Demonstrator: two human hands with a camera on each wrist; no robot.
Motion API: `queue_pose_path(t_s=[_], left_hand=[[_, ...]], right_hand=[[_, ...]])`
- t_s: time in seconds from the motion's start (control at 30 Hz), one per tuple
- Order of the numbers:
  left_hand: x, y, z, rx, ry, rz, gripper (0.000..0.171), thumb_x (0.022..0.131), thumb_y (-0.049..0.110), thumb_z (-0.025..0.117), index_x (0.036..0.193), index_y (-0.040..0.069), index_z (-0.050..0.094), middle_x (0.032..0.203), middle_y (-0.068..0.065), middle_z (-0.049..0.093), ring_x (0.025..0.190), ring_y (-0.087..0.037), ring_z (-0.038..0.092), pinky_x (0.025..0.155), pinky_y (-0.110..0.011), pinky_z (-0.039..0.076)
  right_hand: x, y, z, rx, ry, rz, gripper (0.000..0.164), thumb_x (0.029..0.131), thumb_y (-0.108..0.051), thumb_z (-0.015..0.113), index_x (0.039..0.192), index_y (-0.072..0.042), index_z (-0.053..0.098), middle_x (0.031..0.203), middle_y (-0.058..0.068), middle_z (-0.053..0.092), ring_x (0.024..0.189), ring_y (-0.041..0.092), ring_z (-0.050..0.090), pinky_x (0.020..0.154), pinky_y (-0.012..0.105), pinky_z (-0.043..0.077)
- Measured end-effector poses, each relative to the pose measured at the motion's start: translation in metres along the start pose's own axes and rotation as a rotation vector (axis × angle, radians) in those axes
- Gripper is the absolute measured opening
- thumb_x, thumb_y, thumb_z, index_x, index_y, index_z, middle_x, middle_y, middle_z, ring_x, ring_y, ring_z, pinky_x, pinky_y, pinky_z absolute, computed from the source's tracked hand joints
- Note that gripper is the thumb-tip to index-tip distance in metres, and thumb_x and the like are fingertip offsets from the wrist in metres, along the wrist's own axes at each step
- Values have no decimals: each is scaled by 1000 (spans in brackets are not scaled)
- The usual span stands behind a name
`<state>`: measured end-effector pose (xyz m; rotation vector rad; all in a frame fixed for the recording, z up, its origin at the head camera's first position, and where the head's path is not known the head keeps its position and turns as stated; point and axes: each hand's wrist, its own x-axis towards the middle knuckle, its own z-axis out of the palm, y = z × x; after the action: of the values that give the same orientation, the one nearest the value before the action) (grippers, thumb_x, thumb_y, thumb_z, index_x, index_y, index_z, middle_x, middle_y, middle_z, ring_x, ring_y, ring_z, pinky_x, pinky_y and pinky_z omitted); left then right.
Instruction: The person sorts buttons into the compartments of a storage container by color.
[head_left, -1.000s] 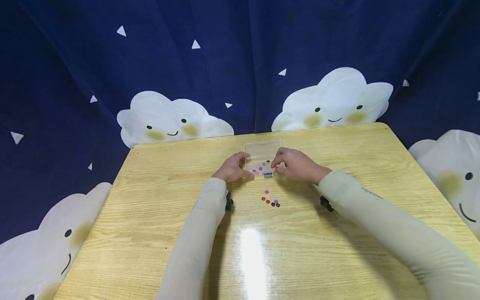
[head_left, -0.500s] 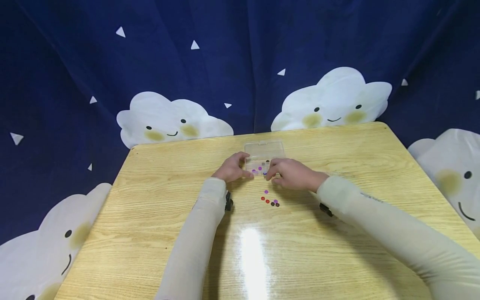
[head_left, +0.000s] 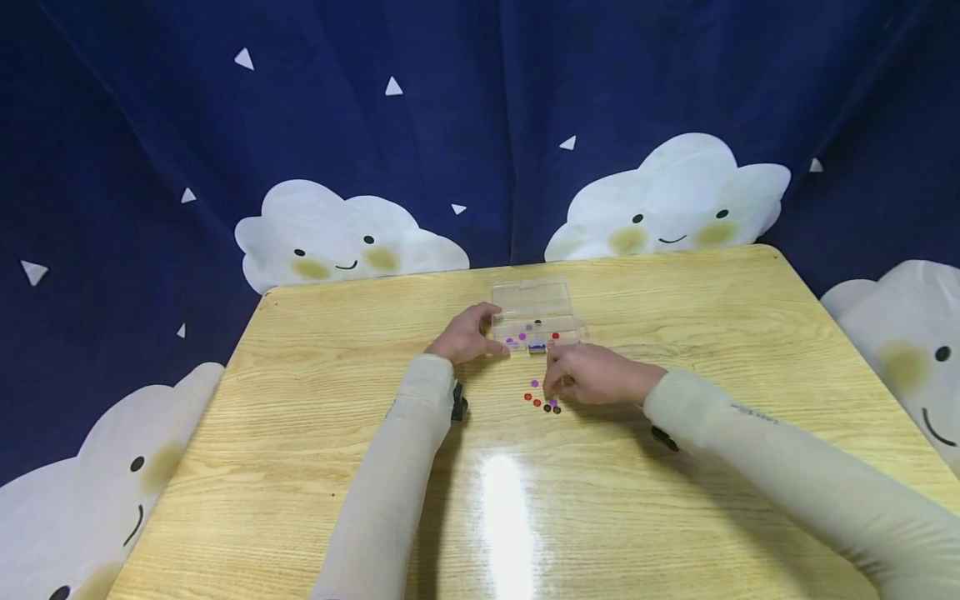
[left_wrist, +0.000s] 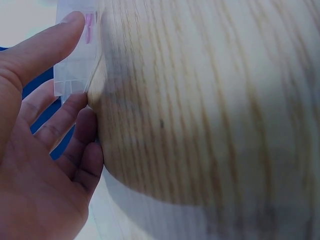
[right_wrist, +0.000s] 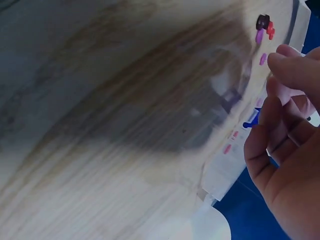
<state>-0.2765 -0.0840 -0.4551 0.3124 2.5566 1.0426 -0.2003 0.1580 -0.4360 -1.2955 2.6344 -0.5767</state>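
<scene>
A clear plastic box with its lid raised lies near the back of the table. My left hand grips its left end, thumb at the front and fingers behind, as the left wrist view also shows. Inside sit small purple buttons, a red button and a dark button. My right hand is in front of the box, fingers loosely bent, with nothing visible between them. Just beside its fingertips lie loose red buttons, purple buttons and dark buttons.
A blue piece shows at the middle of the box's front edge. The wooden table ends at a dark blue curtain with cloud prints close behind the box. A bright light reflection crosses the table's front.
My right hand has moved from over the box's right part, past its front edge, towards the loose buttons. The red button in the box is now uncovered. My left hand has stayed put.
</scene>
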Motion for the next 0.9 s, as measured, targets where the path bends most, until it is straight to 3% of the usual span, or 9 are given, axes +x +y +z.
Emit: queue_pose_path(t_s=[0.3, 0.9], left_hand=[[1, 3, -1, 11, 1, 18, 78, 79, 21, 84, 147, 17, 46, 144, -10, 50, 134, -29, 48, 116, -43, 38], [1, 0, 0, 21, 16, 15, 77, 78, 21, 85, 145, 16, 48, 141, -10, 52, 129, -28, 50, 114, -42, 40]], right_hand=[[-2, 3, 8, 26, -46, 5, 15, 87, -9, 74, 95, -21, 80, 90, -6, 64, 77, 4, 56, 71, 24, 50], [-2, -1, 10, 4, -19, 21, 18, 85, -3, 72, 95, -17, 79, 91, -4, 66, 80, 5, 60, 74, 24, 54]])
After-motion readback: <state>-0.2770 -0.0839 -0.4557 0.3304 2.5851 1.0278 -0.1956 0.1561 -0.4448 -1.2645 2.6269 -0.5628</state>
